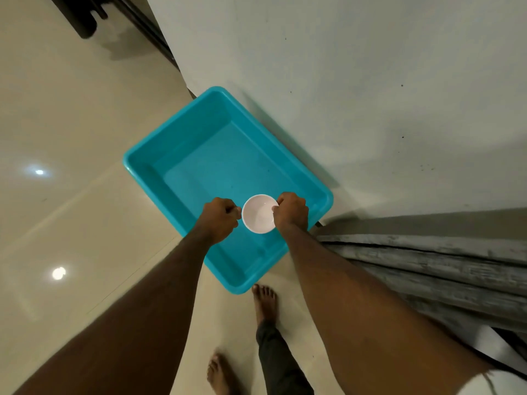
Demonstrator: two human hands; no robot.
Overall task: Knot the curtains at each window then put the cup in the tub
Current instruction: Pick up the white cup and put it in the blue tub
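I have the cup (259, 214) between both my hands, held over the near part of the blue tub (182, 143). My right hand (291, 210) is curled at the cup's right edge, with a fingertip or thumb hooked over the rim there. My left hand (220, 218) is closed into a curl at the cup's left edge, its fingertips right against the rim; whether they actually pinch the rim or only press against its outer wall I cannot tell.

The cup is white and round, and its mouth faces straight up at me, so I look down into its pale inside. Seen this way it has no long side to speak of; its axis runs up and down. I cannot tell whether its base touches the tub's bottom or hangs above it.

The tub is rectangular, open side up, sitting on the pale tiled floor (71, 132). Its long axis runs on a slant, from its near right corner by my feet up to its far left end. The tub's right long side lies close along the light wall (370, 81). Just beyond the tub's near right corner hangs the grey curtain (427, 266), in long folds that spread away from the tub toward my right arm. My bare feet stand just short of the tub's near corner, the right foot (265, 302) almost touching its rim and the left foot (219, 372) farther back from it.
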